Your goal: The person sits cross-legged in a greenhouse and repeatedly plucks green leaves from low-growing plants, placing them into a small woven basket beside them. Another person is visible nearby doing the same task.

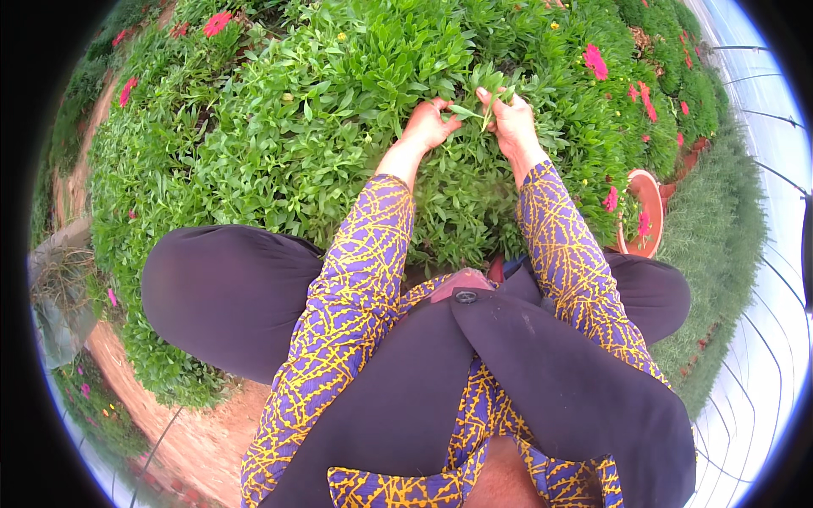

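Observation:
Dense leafy green plants fill the space before my knees. Over their middle, my right hand holds a small leafy sprig between thumb and fingers, its stem pointing down and its leaves spreading up and to the left. Just left of it, my left hand is among the leaves, fingers bent with the tips towards the sprig. Whether those fingertips pinch a leaf or stem, I cannot tell. A narrow gap parts the two hands.
A terracotta-coloured pot stands right of my right forearm. Pink flowers rise among the plants. A bare soil path curves along the left, near a greyish post. Feathery greenery lies far right beside a pale ribbed cover.

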### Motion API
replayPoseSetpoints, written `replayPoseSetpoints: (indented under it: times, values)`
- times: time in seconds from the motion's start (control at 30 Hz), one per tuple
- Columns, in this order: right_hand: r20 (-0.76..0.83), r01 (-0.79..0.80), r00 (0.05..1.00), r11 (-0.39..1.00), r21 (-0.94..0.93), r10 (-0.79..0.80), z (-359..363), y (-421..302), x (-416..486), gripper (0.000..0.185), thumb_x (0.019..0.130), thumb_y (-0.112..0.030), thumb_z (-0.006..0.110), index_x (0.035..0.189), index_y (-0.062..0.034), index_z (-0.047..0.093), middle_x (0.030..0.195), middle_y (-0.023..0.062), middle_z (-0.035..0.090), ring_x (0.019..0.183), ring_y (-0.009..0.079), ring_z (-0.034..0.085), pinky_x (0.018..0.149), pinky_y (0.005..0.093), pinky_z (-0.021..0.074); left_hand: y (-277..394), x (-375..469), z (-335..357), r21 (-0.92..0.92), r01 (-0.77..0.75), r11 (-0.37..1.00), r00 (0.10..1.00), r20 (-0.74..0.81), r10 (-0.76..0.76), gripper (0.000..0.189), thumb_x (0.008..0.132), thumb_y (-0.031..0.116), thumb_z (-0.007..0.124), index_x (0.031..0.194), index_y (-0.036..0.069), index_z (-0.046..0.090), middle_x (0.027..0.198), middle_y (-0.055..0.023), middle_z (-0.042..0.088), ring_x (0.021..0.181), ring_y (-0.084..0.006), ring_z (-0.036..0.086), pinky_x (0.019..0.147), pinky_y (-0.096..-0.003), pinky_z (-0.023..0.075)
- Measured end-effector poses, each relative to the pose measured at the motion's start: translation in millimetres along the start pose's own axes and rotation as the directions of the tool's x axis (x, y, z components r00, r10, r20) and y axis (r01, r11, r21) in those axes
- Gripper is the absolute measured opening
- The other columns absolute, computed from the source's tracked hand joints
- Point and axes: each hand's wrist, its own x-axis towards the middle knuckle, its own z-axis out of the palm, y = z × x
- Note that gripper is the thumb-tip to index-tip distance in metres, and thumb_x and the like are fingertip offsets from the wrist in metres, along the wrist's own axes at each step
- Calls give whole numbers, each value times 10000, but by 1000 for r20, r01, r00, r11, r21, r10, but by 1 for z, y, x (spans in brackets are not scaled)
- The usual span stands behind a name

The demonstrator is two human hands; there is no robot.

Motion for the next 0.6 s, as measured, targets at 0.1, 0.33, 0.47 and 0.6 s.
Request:
replayPoseSetpoints:
  times: [0.1, 0.33, 0.47, 0.6]
  values:
    - [38, 12, 999, 1000, -25, -11, -1, -1, -4, 164, 767, -194, 720, 851, -91, 624, 675, -43, 548, 546, 49, 456, 457, 199, 348, -3, -1, 6, -112, -32, 993, 999, -24, 30, 419, 738, 145, 692, 1116, 11, 569, 925, -134, 648, 819, -157, 614, 744, -284, 474]
    - [36, 10, 999, 1000, 15, -11, -3, 2, -2, 181, 773, -215, 713, 866, -116, 594, 669, -48, 519, 533, 49, 438, 448, 198, 318, -4, 2, 2, 7, -62, 998, 995, 75, 61, 381, 782, 93, 584, 1152, 7, 546, 1053, -126, 619, 907, -183, 600, 830, -291, 453]
    - [-94, 96, 991, 995, -33, -99, -3, 7, -6, 162, 777, -179, 703, 840, -89, 584, 654, -11, 555, 485, 82, 465, 421, 235, 372, -11, 2, 6, -31, -62, 998, 998, -10, 61, 419, 793, 136, 581, 1184, 0, 521, 1146, -150, 580, 1059, -215, 551, 924, -303, 407]
    - [48, 333, 939, 871, -360, -339, 5, 16, -20, 140, 788, -137, 687, 881, -40, 652, 693, -26, 589, 532, 61, 480, 459, 221, 389, -17, 3, 8, -271, 82, 959, 986, -115, -116, 448, 800, 212, 605, 1185, -2, 520, 1152, -134, 575, 1070, -215, 530, 928, -309, 388]
